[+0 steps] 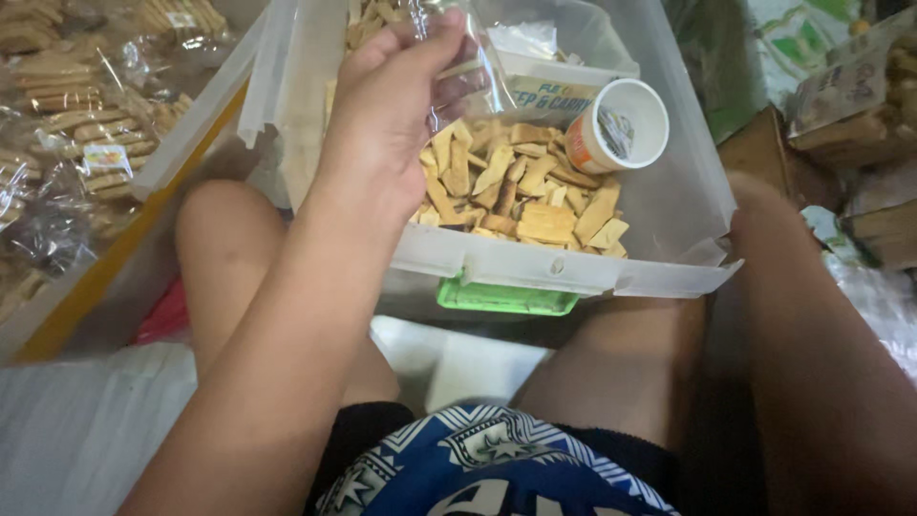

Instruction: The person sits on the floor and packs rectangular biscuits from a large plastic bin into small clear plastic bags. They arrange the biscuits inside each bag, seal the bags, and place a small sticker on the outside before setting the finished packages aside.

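Note:
My left hand [387,115] is raised over a clear plastic bin [564,268], with its fingers pinched on the mouth of a clear plastic bag [473,67]. Some biscuit pieces show through the bag near the top edge. Inside the bin lies a heap of flat tan biscuit pieces [521,186], and a white and orange paper cup [616,124] rests on its side against the heap. My right hand [759,205] sits low beside the bin's right wall in shadow, and its fingers are hidden.
Sealed bags of packed biscuits [81,115] fill a tray on the left. A green lid or box [506,296] sticks out under the bin. My bare knees frame the bin. Cardboard and wrapped packs [860,105] stand at the right.

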